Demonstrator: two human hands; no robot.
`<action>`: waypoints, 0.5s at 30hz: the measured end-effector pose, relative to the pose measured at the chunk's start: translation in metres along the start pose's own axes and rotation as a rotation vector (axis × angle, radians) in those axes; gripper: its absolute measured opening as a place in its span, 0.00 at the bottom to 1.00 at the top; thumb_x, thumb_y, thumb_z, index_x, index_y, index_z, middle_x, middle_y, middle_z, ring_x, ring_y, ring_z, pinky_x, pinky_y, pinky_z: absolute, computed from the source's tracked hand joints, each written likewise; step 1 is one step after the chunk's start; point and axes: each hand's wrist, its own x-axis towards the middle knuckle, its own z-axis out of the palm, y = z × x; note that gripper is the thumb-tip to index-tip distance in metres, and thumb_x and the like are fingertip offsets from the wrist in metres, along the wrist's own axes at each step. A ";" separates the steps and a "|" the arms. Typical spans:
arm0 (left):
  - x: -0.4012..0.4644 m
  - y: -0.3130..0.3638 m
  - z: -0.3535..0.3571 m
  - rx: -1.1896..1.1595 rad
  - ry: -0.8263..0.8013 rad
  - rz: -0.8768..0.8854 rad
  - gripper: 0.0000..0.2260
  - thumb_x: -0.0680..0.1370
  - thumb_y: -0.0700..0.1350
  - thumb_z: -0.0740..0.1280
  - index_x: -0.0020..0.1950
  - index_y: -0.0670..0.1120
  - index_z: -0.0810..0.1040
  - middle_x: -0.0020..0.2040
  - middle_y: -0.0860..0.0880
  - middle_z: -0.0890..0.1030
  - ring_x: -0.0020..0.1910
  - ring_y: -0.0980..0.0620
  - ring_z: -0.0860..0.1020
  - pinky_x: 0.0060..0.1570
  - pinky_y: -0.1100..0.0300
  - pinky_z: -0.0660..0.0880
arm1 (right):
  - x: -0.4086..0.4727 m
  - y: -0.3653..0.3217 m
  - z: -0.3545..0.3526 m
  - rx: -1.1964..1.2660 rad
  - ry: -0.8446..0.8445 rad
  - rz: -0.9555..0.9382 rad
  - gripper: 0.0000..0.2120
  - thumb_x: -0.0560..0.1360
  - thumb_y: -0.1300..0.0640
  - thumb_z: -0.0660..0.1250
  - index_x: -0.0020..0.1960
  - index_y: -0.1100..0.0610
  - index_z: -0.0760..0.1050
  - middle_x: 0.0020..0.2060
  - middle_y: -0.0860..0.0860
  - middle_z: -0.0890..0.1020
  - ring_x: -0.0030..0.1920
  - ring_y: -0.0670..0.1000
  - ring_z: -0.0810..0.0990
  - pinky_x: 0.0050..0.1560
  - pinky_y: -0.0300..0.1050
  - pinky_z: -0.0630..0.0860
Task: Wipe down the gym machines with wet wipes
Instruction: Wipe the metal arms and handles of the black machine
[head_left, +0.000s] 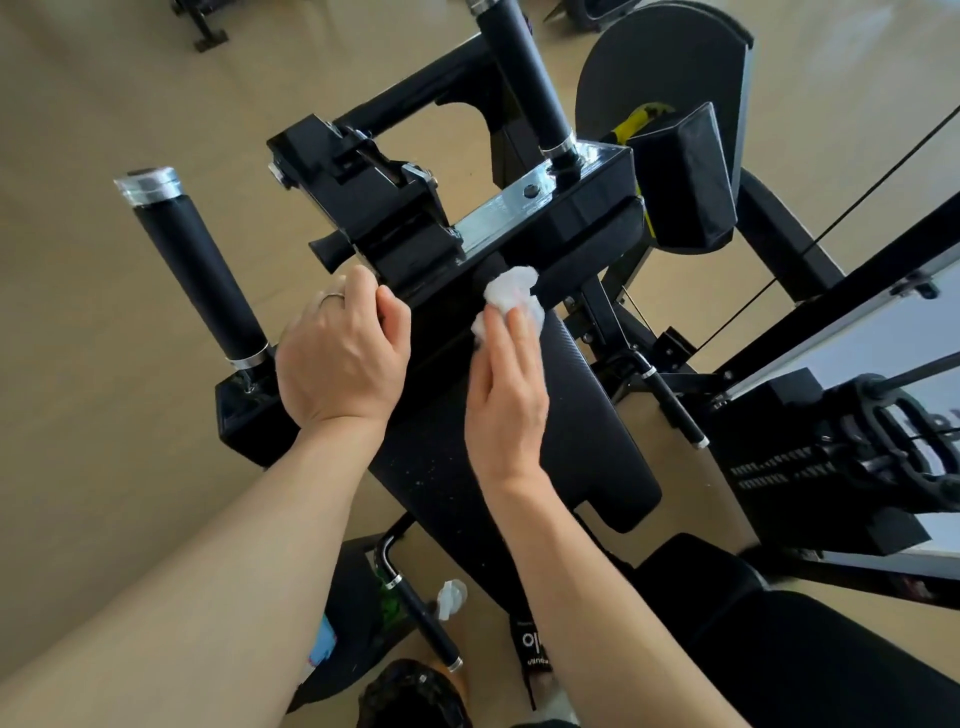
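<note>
Underfoot, tan gym floor (104, 156); right hand (506, 395) fingers flat on crumpled wipe (511, 291), left hand (343, 353) gripping black machine pad (587, 415).

A tan floor (104, 130) spreads around; a blue packet (322, 642) lies low down.

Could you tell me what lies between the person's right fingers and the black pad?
In the head view, a crumpled white wet wipe lies between the right hand and the black pad, pressed onto its top end.
</note>
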 end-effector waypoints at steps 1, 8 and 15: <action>0.000 0.001 0.000 0.003 -0.004 -0.004 0.10 0.83 0.46 0.58 0.44 0.43 0.70 0.31 0.46 0.73 0.29 0.49 0.63 0.29 0.57 0.57 | 0.013 0.005 -0.002 0.002 0.044 0.044 0.18 0.80 0.72 0.63 0.70 0.67 0.75 0.68 0.60 0.77 0.69 0.56 0.77 0.68 0.51 0.75; 0.001 0.001 -0.001 0.022 0.004 0.005 0.10 0.83 0.45 0.58 0.44 0.43 0.71 0.30 0.46 0.72 0.29 0.49 0.62 0.29 0.57 0.56 | 0.113 0.034 -0.017 0.207 0.344 0.712 0.17 0.85 0.58 0.58 0.70 0.56 0.77 0.62 0.49 0.82 0.63 0.46 0.79 0.61 0.29 0.71; 0.001 0.000 -0.001 0.006 0.010 0.001 0.11 0.83 0.45 0.57 0.44 0.42 0.71 0.31 0.48 0.68 0.28 0.48 0.63 0.29 0.57 0.57 | 0.124 0.032 -0.016 0.406 0.385 1.037 0.15 0.84 0.53 0.57 0.45 0.58 0.76 0.38 0.45 0.77 0.41 0.46 0.75 0.45 0.43 0.72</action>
